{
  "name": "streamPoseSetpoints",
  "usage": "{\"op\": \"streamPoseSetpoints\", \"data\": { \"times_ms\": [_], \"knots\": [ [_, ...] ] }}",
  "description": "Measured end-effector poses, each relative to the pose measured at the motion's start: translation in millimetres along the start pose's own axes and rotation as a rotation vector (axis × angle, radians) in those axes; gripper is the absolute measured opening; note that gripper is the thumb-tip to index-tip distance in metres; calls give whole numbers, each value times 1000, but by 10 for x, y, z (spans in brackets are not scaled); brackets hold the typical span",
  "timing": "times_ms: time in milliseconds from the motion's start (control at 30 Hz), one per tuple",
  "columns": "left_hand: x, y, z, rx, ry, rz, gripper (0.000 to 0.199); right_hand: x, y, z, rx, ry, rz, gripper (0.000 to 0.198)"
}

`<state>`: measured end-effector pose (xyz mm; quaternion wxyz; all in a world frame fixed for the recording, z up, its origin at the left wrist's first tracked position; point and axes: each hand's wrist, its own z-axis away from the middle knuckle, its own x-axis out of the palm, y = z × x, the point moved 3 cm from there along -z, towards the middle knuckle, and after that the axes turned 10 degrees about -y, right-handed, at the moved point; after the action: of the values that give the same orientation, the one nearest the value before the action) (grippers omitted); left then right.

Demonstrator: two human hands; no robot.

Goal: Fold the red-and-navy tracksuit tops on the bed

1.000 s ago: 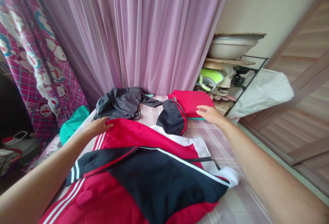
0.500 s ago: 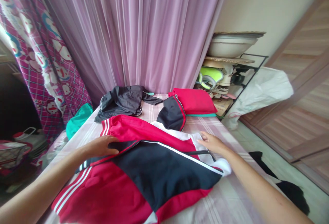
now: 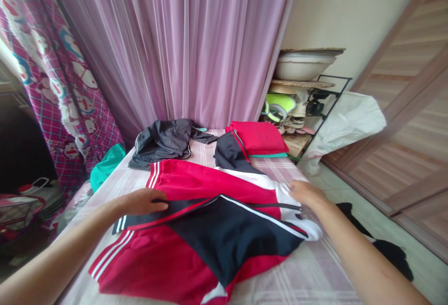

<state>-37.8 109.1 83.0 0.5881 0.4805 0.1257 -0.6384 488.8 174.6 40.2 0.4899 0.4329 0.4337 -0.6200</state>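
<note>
A red, black and white track jacket (image 3: 224, 230) lies spread on its side across the bed, its striped hem to the left and its white collar end to the right. My left hand (image 3: 150, 201) is closed on the black front edge near the hem, thumb and fingers around the cloth. At the other end my right hand (image 3: 305, 194) pinches the white fabric by the collar, with its fingertips partly hidden. One black sleeve (image 3: 231, 153) stretches away toward the back of the bed.
At the back lie a crumpled dark garment (image 3: 164, 139) and a folded red stack (image 3: 261, 138). Plaid sheeting (image 3: 301, 281) covers the bed. A rack (image 3: 324, 114) with basins and shoes stands right, beside a white bag (image 3: 353, 123). Purple curtains (image 3: 182, 39) hang behind.
My right hand has pulled the jacket's collar end to the right, and its fingers have closed more. The jacket and my left hand have shifted right, and the black sleeve lies straighter.
</note>
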Motion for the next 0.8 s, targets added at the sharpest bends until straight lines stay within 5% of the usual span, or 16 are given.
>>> {"op": "streamPoseSetpoints", "data": {
  "times_ms": [267, 367, 533, 667, 800],
  "knots": [
    [-448, -678, -312, -374, 423, -176, 44, -399, -961, -235, -186, 150, -5, 34],
    [-605, -923, -421, -412, 534, -170, 44, -540, -1298, -469, -223, 242, -41, 35],
    [-698, -1219, -641, -393, 596, 157, 42, -690, -1761, -932, -234, 326, -216, 51],
    [-663, -1383, -765, -348, 568, 351, 53, -660, -1976, -1256, -249, 253, -429, 64],
    [-626, -1408, -788, -292, 450, 466, 55, -619, -2019, -1376, -233, 189, -448, 51]
  ]
}}
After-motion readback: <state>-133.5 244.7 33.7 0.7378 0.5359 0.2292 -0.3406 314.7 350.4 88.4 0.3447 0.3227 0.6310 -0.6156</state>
